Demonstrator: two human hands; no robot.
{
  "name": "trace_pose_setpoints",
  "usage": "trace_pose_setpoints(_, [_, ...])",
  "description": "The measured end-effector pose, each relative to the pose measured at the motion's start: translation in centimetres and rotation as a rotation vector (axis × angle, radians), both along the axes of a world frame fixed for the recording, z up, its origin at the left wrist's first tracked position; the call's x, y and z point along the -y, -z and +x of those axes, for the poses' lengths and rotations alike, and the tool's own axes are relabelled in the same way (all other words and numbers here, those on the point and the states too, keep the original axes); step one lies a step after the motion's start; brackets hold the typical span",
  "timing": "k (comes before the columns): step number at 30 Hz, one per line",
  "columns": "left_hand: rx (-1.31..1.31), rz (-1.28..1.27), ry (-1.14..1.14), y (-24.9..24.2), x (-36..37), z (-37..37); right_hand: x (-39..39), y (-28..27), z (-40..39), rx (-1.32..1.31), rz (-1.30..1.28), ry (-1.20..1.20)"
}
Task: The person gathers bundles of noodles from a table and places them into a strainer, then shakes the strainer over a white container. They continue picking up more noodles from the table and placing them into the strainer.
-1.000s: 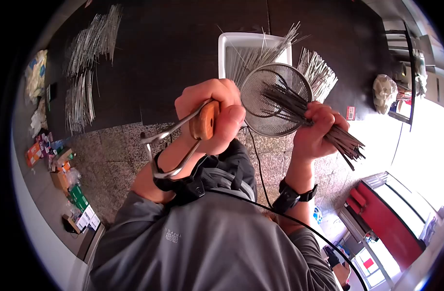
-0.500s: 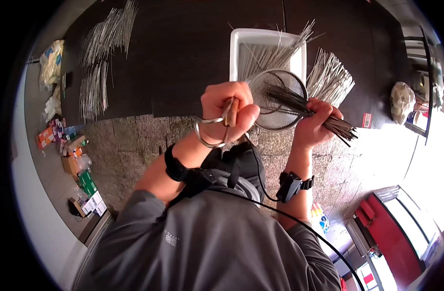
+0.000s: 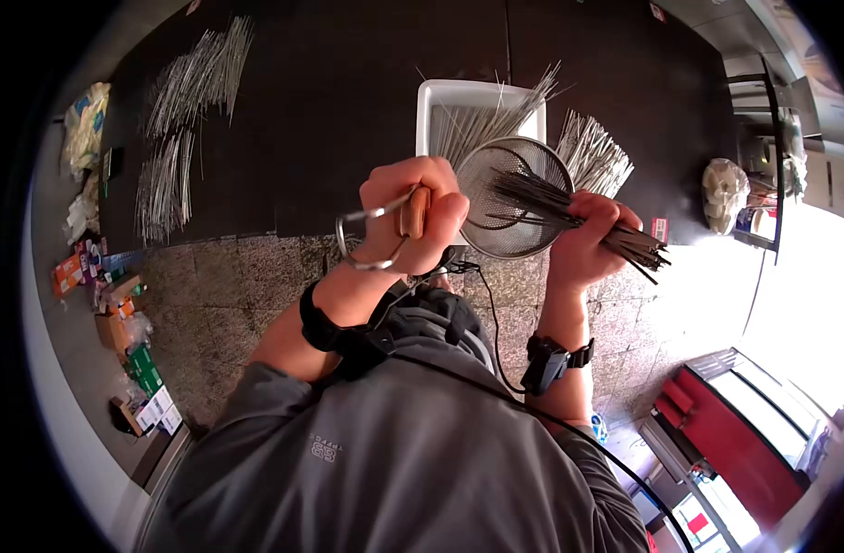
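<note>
My left hand [image 3: 408, 217] is closed around the wooden handle [image 3: 415, 213] of a round wire-mesh strainer [image 3: 482, 189]; a metal loop sticks out on the wrist side. In my right hand [image 3: 591, 241] is a bundle of dark thin sticks [image 3: 535, 195], its far ends over the strainer's mesh. Beyond the strainer, a white tray [image 3: 425, 118] on the dark table holds a pile of thin metallic-looking sticks [image 3: 477, 129]. Another pile of light sticks [image 3: 595, 158] lies right of the tray.
More thin sticks [image 3: 169, 175] lie in bunches at the left of the dark table [image 3: 339, 111]. A plastic-wrapped bundle [image 3: 724, 194] is at the table's right end. Boxes [image 3: 146, 370] stand on the floor at left, and a red cabinet [image 3: 735, 452] at lower right.
The table and tray sit further left and lower in view. Both my hands have shifted slightly left, still gripping the strainer and the dark sticks.
</note>
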State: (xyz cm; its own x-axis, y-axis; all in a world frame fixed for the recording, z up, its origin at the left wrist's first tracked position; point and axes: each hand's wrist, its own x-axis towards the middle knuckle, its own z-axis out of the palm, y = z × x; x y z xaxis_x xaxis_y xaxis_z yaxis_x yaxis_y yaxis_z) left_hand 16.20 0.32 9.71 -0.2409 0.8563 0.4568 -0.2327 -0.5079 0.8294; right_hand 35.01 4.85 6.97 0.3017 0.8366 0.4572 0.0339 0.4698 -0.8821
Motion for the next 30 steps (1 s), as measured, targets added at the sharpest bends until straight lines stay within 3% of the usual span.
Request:
trace_pose_setpoints(2, [0.028,-0.101,-0.021,-0.9,0.5,-0.4,0.3,-1.8,-0.5,0.040,-0.045,0.039])
trace_pose_setpoints(17, [0.042,-0.128,-0.048,-4.2,0.7,0.2,-1.1,-5.4,-0.5,0.043,-0.018,-0.113])
trace_pose_setpoints(23, [0.029,-0.111,-0.134,-3.8,0.3,2.8,-2.9,-3.4,0.8,0.062,-0.101,-0.284])
trace_pose_setpoints(25, [0.009,-0.172,-0.166,-3.6,0.3,3.4,-3.7,-2.0,1.2,-0.127,-0.014,-0.495])
trace_pose_setpoints(30, [0.068,-0.056,-0.265,-2.2,-0.4,4.8,-5.3,-0.2,2.5,-0.109,0.025,-0.530])
